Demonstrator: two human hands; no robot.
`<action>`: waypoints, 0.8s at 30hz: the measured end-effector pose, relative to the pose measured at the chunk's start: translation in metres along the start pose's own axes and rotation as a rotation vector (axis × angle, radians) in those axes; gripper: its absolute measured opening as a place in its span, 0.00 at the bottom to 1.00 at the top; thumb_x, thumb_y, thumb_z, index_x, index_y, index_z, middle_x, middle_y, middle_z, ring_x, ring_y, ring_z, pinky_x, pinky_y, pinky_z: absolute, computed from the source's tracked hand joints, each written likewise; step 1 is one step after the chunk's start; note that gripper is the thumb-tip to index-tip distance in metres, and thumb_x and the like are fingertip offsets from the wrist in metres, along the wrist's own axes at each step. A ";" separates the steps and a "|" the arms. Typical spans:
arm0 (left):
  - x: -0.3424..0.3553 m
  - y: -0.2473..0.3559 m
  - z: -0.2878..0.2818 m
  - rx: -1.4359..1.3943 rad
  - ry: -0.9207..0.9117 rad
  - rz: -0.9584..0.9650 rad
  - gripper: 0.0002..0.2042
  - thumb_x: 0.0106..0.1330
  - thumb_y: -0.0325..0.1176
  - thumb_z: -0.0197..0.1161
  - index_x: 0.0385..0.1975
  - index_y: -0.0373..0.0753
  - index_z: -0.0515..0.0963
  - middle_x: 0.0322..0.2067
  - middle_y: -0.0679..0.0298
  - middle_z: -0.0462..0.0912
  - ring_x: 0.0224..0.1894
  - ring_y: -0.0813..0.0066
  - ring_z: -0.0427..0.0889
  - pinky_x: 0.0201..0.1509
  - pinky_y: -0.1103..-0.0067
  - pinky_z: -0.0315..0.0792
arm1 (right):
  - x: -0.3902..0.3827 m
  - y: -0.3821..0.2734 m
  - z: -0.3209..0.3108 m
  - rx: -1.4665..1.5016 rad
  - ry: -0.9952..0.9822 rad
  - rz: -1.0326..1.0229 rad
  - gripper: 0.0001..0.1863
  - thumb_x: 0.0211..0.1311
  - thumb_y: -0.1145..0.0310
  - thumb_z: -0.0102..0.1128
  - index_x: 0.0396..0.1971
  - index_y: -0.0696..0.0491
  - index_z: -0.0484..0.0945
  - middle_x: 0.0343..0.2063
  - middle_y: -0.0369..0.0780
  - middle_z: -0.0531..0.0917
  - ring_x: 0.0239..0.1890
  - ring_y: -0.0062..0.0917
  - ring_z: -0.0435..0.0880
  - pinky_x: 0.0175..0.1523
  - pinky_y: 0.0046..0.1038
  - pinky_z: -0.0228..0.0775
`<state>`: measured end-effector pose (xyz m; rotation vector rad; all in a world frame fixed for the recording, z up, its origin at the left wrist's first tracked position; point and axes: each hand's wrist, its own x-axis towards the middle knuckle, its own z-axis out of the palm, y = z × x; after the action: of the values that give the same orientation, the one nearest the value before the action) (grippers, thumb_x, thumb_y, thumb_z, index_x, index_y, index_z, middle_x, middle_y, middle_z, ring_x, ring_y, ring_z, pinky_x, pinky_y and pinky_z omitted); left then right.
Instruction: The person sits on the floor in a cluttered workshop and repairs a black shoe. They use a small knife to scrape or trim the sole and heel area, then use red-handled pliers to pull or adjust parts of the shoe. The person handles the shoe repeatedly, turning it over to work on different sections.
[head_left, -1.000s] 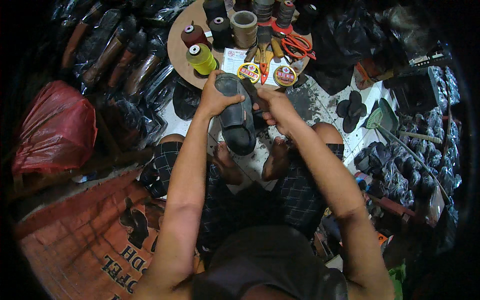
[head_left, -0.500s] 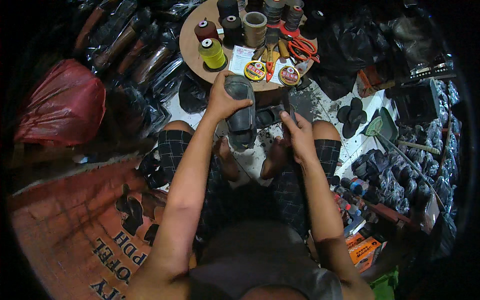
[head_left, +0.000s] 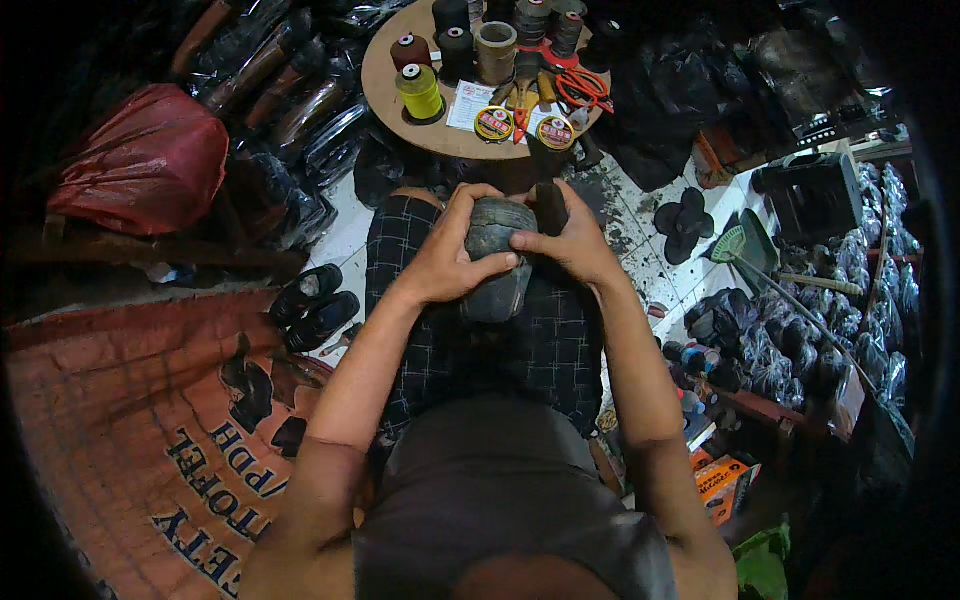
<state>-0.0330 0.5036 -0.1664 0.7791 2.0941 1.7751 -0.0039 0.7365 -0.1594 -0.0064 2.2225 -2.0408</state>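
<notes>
A worn, dark grey shoe [head_left: 497,290] is held over my lap, its scuffed rounded end pointing away from me. My left hand [head_left: 450,258] wraps its left side, thumb lying across the top. From the right, my right hand [head_left: 582,245] grips it too, thumb pressed on the surface near the left thumb. A dark brown, flat-looking piece [head_left: 550,208] sticks up by the right fingers; I cannot tell whether it is part of the shoe or a separate tool. The fingers underneath are hidden.
Ahead stands a round wooden table [head_left: 405,122] with thread spools, including a yellow spool [head_left: 420,94], two round tins, and orange-handled scissors [head_left: 582,90]. Black shoes [head_left: 315,305] sit on the floor at left beside an orange sheet [head_left: 120,400]. Right are a green dustpan [head_left: 757,245] and plastic-wrapped items.
Both hands have drawn the shoe nearer to my lap and closer together. My right hand, formerly apart on the dark piece, now also presses on the shoe. My knees have come together beneath.
</notes>
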 end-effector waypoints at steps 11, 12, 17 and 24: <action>0.017 0.002 -0.051 -0.279 -0.217 -0.311 0.23 0.68 0.35 0.74 0.60 0.34 0.82 0.48 0.61 0.89 0.49 0.74 0.85 0.59 0.75 0.77 | 0.005 -0.003 0.018 -0.251 0.034 -0.102 0.31 0.57 0.53 0.83 0.52 0.55 0.78 0.47 0.46 0.88 0.53 0.40 0.86 0.61 0.40 0.74; 0.017 0.002 -0.053 -0.230 -0.205 -0.283 0.23 0.68 0.36 0.74 0.60 0.34 0.82 0.48 0.61 0.89 0.49 0.74 0.85 0.58 0.75 0.77 | 0.004 -0.002 0.021 -0.296 0.058 -0.103 0.29 0.60 0.53 0.81 0.52 0.56 0.78 0.47 0.46 0.88 0.52 0.41 0.86 0.61 0.40 0.73; 0.015 -0.001 -0.043 0.021 -0.061 -0.152 0.18 0.74 0.40 0.69 0.55 0.33 0.84 0.45 0.57 0.90 0.48 0.69 0.87 0.55 0.72 0.77 | 0.001 0.002 0.038 -0.375 0.215 -0.172 0.23 0.68 0.56 0.74 0.52 0.56 0.78 0.42 0.48 0.87 0.48 0.44 0.84 0.57 0.42 0.72; 0.014 -0.010 -0.022 0.256 0.173 -0.021 0.14 0.80 0.40 0.61 0.46 0.34 0.85 0.38 0.49 0.89 0.42 0.48 0.86 0.49 0.63 0.77 | 0.005 0.000 0.056 -0.390 0.336 -0.156 0.20 0.71 0.59 0.72 0.50 0.57 0.77 0.38 0.51 0.86 0.44 0.48 0.85 0.51 0.46 0.73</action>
<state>-0.0590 0.4923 -0.1702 0.6828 2.4691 1.6353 -0.0037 0.6806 -0.1647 0.1411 2.8807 -1.7457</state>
